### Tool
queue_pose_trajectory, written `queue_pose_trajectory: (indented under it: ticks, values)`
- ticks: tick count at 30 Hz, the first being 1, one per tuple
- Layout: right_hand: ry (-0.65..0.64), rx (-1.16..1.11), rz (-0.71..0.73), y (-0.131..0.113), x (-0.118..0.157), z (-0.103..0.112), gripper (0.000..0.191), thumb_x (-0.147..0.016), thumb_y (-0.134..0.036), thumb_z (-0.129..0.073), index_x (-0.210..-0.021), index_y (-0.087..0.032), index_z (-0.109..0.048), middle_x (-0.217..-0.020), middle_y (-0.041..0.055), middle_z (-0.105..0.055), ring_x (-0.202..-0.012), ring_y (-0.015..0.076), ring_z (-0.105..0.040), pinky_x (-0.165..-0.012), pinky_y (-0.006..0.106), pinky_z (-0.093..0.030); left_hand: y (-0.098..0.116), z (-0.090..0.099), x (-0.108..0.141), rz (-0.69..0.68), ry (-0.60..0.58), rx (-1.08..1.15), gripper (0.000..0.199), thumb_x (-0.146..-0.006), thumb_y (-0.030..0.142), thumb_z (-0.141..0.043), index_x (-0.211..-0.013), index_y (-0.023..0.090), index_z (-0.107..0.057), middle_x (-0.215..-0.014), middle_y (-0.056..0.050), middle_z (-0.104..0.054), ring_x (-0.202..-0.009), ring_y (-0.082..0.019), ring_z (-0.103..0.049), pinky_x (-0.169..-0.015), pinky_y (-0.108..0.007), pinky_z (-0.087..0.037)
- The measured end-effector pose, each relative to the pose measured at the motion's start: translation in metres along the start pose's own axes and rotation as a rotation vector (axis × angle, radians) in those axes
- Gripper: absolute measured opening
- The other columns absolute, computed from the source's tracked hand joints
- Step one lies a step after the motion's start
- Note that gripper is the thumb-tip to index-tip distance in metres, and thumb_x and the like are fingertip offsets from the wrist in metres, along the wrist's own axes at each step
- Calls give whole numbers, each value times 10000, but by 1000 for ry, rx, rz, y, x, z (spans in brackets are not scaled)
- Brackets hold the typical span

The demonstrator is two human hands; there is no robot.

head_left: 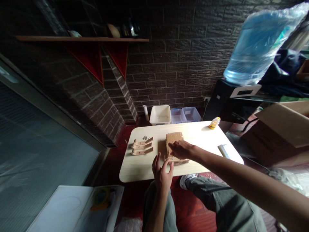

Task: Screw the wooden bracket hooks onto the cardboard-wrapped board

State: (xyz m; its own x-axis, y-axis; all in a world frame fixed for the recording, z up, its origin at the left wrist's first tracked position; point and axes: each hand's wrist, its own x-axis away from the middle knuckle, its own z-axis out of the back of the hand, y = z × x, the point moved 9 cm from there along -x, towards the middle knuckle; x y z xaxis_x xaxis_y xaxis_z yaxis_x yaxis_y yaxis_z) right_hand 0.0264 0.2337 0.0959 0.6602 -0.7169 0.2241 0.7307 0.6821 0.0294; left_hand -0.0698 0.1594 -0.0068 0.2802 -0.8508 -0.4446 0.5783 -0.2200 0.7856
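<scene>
A brown cardboard block (175,138) with layered edges lies on the small pale table (140,167). My right hand (180,149) reaches across it from the right, its fingers curled and bent down over the cardboard; what they hold, if anything, is hidden. At the block's near left corner is a small light wooden piece (170,159) with a dark spot that looks like a screw. Beside that corner my left hand (163,175) is raised, fingers apart, thumb and forefinger close around the wooden piece's end. Three angled wooden pieces (143,147) with holes lie further left, with several screws (145,138) behind them.
A yellow-capped clear bottle (214,123) stands at the table's far right corner; a white-and-blue packet (224,151) lies on the right edge. Plastic bins (160,115) stand behind the table. Rightward are a water dispenser (220,100) and a cardboard box (277,129). My legs are below.
</scene>
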Motion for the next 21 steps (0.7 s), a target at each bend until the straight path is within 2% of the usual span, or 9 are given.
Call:
queue_pose_trajectory:
  ticks: [7, 11, 13, 16, 19, 21]
  values:
    - [-14, 9, 5, -1, 1, 4, 376, -936, -283, -551, -1226, -47, -594, -992, 212, -745, -885, 314, -744, -648, 331, -546, -13, -18, 1, 137, -53, 87, 240, -835, 432, -718, -1025, 287, -737, -1494, -99, -496, -1413, -359, -415, -1165, -545, -341]
    - [-17, 8, 22, 0, 3, 4, 376, -922, -249, -531, -1235, -49, -589, -1013, 214, -743, -911, 309, -740, -684, 337, -560, -23, -26, 25, 261, -55, 139, 408, -785, 475, -755, -1111, 255, -648, -1354, -151, -583, -1388, -365, -447, -1092, -502, -438]
    - [-13, 3, 32, 1, 3, 4, 377, -917, -227, -519, -1244, -50, -580, -1032, 215, -740, -924, 304, -738, -700, 341, -564, -27, -31, 44, 320, -15, 120, 572, -778, 482, -754, -1252, 236, -550, -1355, -174, -565, -1380, -367, -454, -1068, -490, -457]
    - [-10, -10, 45, 1, 1, 4, 394, -912, -214, -516, -1272, -61, -560, -1061, 202, -738, -930, 294, -737, -696, 334, -566, -29, -47, 65, 377, 42, 66, 861, -764, 496, -752, -1452, 219, -313, -1507, -208, -407, -1432, -374, -381, -1114, -510, -409]
    - [-13, -19, 56, 0, -1, 4, 420, -904, -201, -530, -1297, -54, -546, -1079, 203, -735, -946, 291, -733, -706, 330, -565, -28, -71, 68, 477, 65, -14, 1106, -722, 504, -784, -1532, 170, -109, -1567, -269, -272, -1465, -414, -309, -1165, -552, -327]
    - [-18, -21, 59, 1, -1, 5, 416, -898, -198, -546, -1286, -49, -554, -1063, 206, -738, -943, 288, -733, -710, 324, -562, -27, -91, 61, 546, 41, -41, 1186, -690, 528, -803, -1540, 165, -61, -1568, -285, -257, -1470, -442, -284, -1161, -573, -315]
